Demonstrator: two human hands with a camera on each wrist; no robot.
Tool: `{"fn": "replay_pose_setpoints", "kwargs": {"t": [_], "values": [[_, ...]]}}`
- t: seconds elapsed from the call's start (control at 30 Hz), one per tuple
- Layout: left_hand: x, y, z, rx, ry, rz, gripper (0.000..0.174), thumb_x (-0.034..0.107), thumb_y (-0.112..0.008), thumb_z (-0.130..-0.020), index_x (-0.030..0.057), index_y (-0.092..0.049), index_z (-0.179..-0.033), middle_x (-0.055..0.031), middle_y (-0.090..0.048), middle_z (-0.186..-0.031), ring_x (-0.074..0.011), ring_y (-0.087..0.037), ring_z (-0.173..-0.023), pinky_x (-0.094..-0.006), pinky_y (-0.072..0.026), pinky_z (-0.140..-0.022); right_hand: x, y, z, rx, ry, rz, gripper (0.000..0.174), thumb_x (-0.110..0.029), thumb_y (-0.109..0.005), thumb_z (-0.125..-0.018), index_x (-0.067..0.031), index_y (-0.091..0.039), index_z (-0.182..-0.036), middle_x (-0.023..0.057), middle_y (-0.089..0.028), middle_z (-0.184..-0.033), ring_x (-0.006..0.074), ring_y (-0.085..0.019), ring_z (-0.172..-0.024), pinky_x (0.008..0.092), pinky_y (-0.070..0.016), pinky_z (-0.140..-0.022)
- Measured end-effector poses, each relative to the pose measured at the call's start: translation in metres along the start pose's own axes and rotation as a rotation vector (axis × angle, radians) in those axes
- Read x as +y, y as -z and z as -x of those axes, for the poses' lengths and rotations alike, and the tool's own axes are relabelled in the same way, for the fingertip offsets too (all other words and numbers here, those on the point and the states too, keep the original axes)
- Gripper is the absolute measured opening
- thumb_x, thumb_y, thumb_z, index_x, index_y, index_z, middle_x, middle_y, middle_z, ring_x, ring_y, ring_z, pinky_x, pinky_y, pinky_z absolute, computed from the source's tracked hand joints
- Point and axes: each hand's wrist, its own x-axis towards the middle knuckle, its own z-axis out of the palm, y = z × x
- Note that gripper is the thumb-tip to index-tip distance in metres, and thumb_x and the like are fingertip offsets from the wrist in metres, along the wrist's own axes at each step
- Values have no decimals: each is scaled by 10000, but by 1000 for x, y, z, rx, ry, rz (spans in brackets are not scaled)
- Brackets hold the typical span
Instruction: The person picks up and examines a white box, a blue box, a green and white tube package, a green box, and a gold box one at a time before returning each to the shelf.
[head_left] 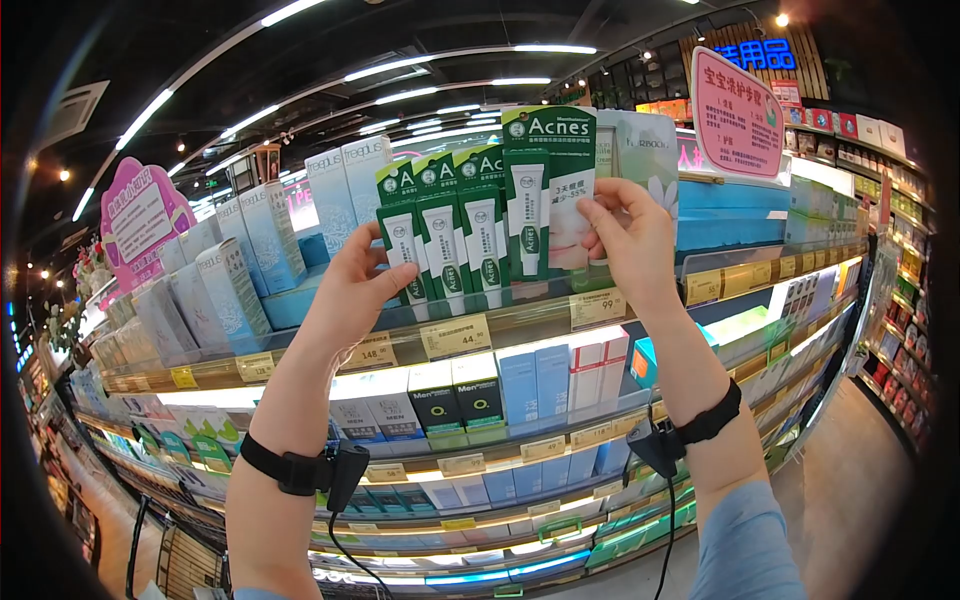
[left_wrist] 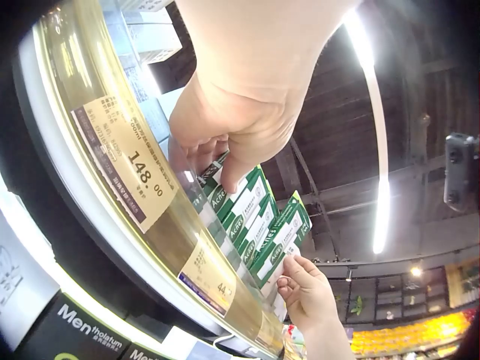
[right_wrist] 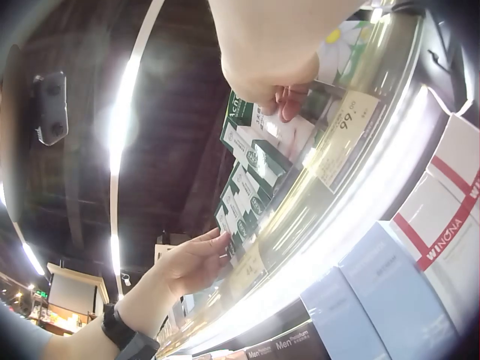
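Observation:
Several green-and-white Acnes tube packs (head_left: 440, 245) stand in a row on the upper shelf. My left hand (head_left: 350, 280) grips the leftmost one from its left side, thumb across the front and the other fingers partly hidden. At the right end, a wider Acnes card (head_left: 570, 190) with a tube on its front stands taller than the others. My right hand (head_left: 635, 240) pinches that card's right edge between thumb and fingers. In the left wrist view, the right hand (left_wrist: 311, 296) shows at the card's edge beyond the row of packs.
A clear lip and price tags (head_left: 457, 336) run along the shelf front. Pale blue-white freeplus boxes (head_left: 225, 280) stand to the left. On the shelf below are black Men boxes (head_left: 455, 395). A pink sign (head_left: 737, 115) rises at the right, with an aisle floor (head_left: 850, 470) beyond.

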Motion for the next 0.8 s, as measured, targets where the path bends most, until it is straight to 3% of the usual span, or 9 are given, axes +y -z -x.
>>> {"fn": "replay_pose_setpoints", "kwargs": {"t": [0.27,0.33,0.8], "values": [[0,1,0,-16,1,14,462,71,-655,-906,32,-456,-1321,-112,-638,-1096,-159,-584,-986,-307,-460,-898,0,5,-5,-68,-21,-28,166,-58,-637,-897,29,-653,-1038,51,-637,-745,75,-584,-571,213,-472,-480],[2,2,-1,-31,27,-35,515,34,-620,-923,29,-392,-1385,-108,-614,-1175,-160,-601,-1064,-291,-505,-924,0,6,-7,-83,-22,-34,161,-58,-632,-899,34,-655,-1029,50,-633,-735,74,-580,-565,214,-469,-479],[2,0,0,-21,24,7,513,45,-636,-915,34,-410,-1375,-115,-620,-1166,-168,-587,-1065,-301,-480,-931,-2,8,-11,-133,46,0,146,-47,-626,-894,47,-673,-995,52,-626,-660,70,-560,-518,216,-448,-481]]}}
